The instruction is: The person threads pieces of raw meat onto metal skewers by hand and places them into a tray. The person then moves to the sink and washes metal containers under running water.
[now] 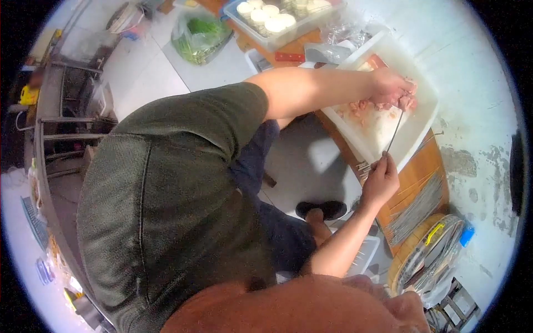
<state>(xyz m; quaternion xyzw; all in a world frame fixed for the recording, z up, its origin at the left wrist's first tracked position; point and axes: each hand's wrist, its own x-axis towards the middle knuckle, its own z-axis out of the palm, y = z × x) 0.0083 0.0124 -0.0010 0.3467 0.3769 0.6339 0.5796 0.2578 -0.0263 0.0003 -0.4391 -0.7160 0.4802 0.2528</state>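
The left hand (390, 89) grasps a piece of meat (408, 102) over a white tub (426, 119) — more raw meat (363, 109) lies inside. The right hand (381, 180) pinches a thin skewer (395, 133), its far end at the held piece. Beyond, a clear box (268, 42) holds pale round items (279, 23); a plastic bag (215, 49) holds greens (198, 34).

At upper right, meat (363, 108) is lying in a tub (425, 97). Skewers (415, 211) are resting below it; greens (199, 38) are sitting left of a box (271, 41).
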